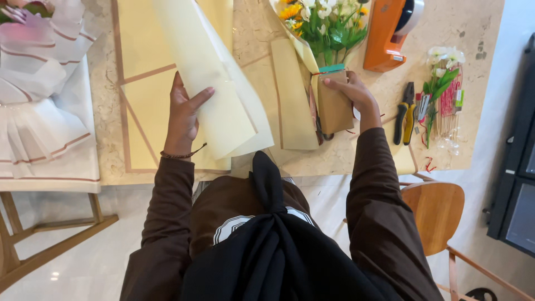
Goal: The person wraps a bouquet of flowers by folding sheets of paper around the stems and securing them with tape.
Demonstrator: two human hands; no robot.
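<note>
From the head view, the person stands at a pale stone tabletop (251, 33) with both arms in brown sleeves reaching forward. The left hand (184, 114) pinches a cream sheet (212, 83) between thumb and fingers, thumb on top, lifting its near end off the stack (145, 100) of cream, brown-edged wrapping paper lying flat beneath; held so, the sheet bends upward and away, clear of the others. The right hand (348, 92) is closed over the wrapped stems of a bouquet (326, 25) of yellow and white flowers, pressing the bundle down on the tabletop just beside the sheet, which keeps it from rolling and keeps its brown paper sleeve (334, 106) tight around the stems. A teal band sits at the top of that sleeve, touching the fingertips. An orange tape dispenser (384, 36) stands just beyond the bouquet, near the right hand. Further right lie pliers (405, 114) with yellow and black handles and a small sprig of white flowers (443, 72), well apart from the hands. At far left, folded white paper with brown stripes (47, 100) lies heaped at the tabletop's edge. A wooden chair (437, 214) stands below right.
</note>
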